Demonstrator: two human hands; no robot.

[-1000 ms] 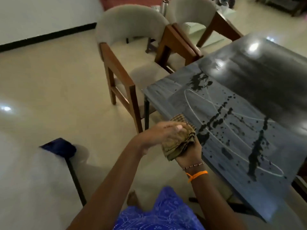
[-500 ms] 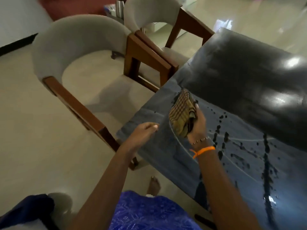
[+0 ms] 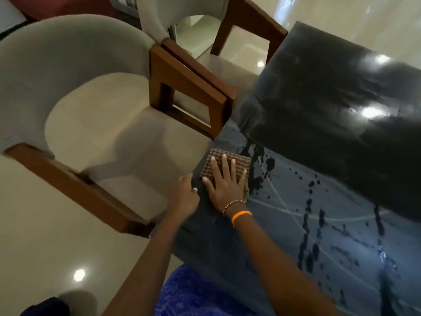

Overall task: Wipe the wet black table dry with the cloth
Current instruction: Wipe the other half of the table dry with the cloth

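The black table (image 3: 319, 224) fills the right side, its top spotted with dark water drops and streaks. A folded brown checked cloth (image 3: 239, 161) lies flat on the table near its left edge. My right hand (image 3: 224, 181) presses on the cloth with fingers spread; its wrist wears a bead bracelet and an orange band. My left hand (image 3: 184, 195) rests on the table's left edge beside the right hand, fingers curled over the rim, holding nothing else. Splashes of water lie just right of the cloth.
A grey padded chair with wooden arms (image 3: 91, 99) stands close against the table's left side. A second such chair (image 3: 205, 26) stands behind it. The floor (image 3: 45, 247) is glossy cream tile. My blue patterned garment (image 3: 193, 295) shows at the bottom.
My right hand carried the cloth from both hands onto the table and now presses it flat with spread fingers. My left hand let go and settled on the table edge. The view moved closer.
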